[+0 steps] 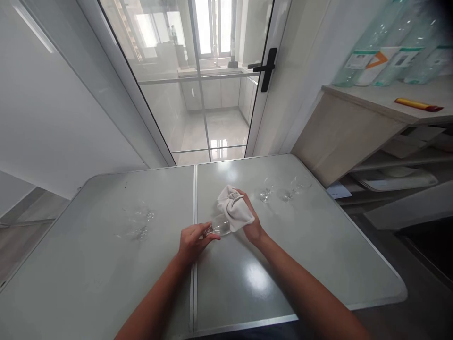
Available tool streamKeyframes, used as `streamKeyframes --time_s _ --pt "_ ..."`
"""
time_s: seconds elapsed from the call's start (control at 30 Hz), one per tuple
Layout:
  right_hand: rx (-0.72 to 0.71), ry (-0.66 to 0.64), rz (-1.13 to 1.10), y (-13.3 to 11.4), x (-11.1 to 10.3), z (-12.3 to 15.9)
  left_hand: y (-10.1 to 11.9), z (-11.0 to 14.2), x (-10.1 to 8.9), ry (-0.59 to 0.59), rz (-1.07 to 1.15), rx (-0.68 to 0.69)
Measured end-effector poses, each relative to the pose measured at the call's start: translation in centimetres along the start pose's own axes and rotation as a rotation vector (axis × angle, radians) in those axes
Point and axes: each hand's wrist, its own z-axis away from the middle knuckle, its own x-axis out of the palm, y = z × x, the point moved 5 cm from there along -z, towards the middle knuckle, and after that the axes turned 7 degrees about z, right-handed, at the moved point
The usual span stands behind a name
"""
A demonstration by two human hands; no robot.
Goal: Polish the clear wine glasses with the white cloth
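Observation:
My left hand (193, 241) is closed around the narrow end of a clear drinking glass (222, 225), which lies tilted sideways just over the table. In my right hand (252, 225) is a bunched white cloth (234, 208), pressed against the wide end of the glass. The cloth covers the rim and hides most of my right fingers. Both hands are close together near the table's metal seam.
On the pale glossy table (88, 278), clear glasses stand at left (139, 222) and two more (264, 193) at right. A shelf unit (357, 111) with green-tinted bottles (375, 56) borders the right side. Beyond the table is a glass door (219, 108) with a black handle (268, 69).

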Motion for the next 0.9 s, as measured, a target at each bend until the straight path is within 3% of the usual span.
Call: streamKeyframes --time_s 0.13,0.2,0.23,0.37,0.43,0.6,0.67,0.9 --pt "-0.061 0.064 0.041 -1.4 -2.3 -0.8 0.0 -0.6 -0.7 0.001 -0.064 0.072" --pt "-0.088 0.026 0.116 -2.2 -2.7 -0.9 -0.1 -0.8 -0.9 0.003 -0.078 0.073" --pt "-0.085 -0.064 0.158 -2.4 -2.5 -0.8 -0.1 -0.8 -1.0 0.005 -0.076 0.063" --pt "0.021 -0.643 0.216 -2.5 -0.5 0.3 -0.2 -0.6 -0.8 -0.023 -0.033 0.042" --pt "0.085 -0.764 0.194 -2.4 -0.6 0.6 0.0 -0.5 -0.7 -0.041 -0.005 0.06" --pt "0.216 -0.833 -0.03 -2.1 -1.8 0.3 0.0 -0.5 -0.3 -0.08 0.07 0.039" --pt "0.204 -0.849 -0.018 -1.9 -2.1 0.2 0.0 -0.4 0.0 -0.088 0.083 0.031" --pt "-0.206 -0.708 0.447 -2.9 -0.8 0.1 0.4 0.4 0.5 -0.157 0.094 0.105"
